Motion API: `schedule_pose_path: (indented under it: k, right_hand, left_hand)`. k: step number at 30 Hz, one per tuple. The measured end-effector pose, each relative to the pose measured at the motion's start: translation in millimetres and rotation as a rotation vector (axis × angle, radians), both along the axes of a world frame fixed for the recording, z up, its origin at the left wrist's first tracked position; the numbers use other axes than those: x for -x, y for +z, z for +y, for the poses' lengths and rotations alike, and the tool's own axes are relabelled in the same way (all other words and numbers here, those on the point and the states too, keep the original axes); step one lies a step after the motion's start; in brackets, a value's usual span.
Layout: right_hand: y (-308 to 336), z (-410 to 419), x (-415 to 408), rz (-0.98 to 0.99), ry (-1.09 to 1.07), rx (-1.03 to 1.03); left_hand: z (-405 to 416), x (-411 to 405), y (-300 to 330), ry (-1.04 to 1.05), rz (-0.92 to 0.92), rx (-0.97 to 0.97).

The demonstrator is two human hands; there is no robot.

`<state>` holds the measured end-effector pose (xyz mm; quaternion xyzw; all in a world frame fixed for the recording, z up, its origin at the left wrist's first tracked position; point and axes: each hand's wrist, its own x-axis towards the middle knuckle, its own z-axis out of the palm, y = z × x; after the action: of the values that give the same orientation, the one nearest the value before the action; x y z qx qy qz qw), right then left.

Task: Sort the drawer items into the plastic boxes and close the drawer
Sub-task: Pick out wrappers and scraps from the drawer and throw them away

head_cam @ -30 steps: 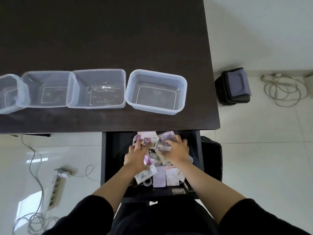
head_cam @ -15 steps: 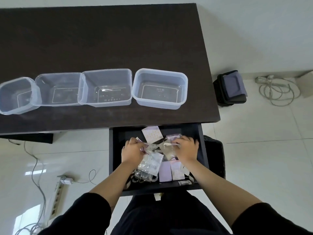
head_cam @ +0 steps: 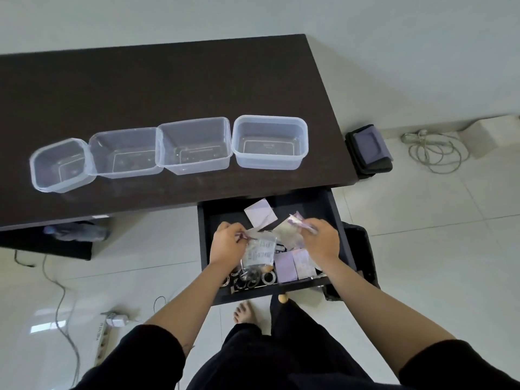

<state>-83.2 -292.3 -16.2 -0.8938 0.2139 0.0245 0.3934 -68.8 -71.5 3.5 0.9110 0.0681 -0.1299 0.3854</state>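
Gripping packets — 2 hands, drawer.

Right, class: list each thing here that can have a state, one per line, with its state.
Drawer: open, items still inside.
Four plastic boxes: all empty, no lids.
Left hand: gripping a clear bag.
Right hand: gripping a small packet.

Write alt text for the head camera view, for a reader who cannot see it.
A person's left hand and right hand each lift a small clear packet out of an open dark drawer holding more packets, purple pads and metal rings. Above it, four clear plastic boxes stand empty in a row on a dark table.
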Motion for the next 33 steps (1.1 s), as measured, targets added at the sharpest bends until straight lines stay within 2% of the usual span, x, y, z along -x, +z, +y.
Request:
schedule_pose_path:
  k: [11,14,21,28,33]
  right_hand:
    - [34.9,-36.6,12.7,-0.139,-0.115,-0.014]
    - [47.4,-59.7,10.3,-0.201,-0.145,0.01]
    - [57.9,-145.8,19.6,-0.219,-0.286,-0.145]
    - [29.7,-259.3,57.9,-0.112,-0.326,-0.201]
    - [-3.4,-295.6,78.2,0.049,-0.255,-0.253]
  left_hand:
    - [-35.2,-7.3,50.4,-0.083,-0.177,0.05]
    - [-62.2,-13.4,64.4,-0.09,-0.213,0.083]
    - [-163.9,-16.0,74.3,-0.12,-0.24,0.1]
    - [-300.7,14.5,40.2,-0.172,-0.11,0.034]
    - [-360.9,43.8,2.2,-0.018,0.029,0.053]
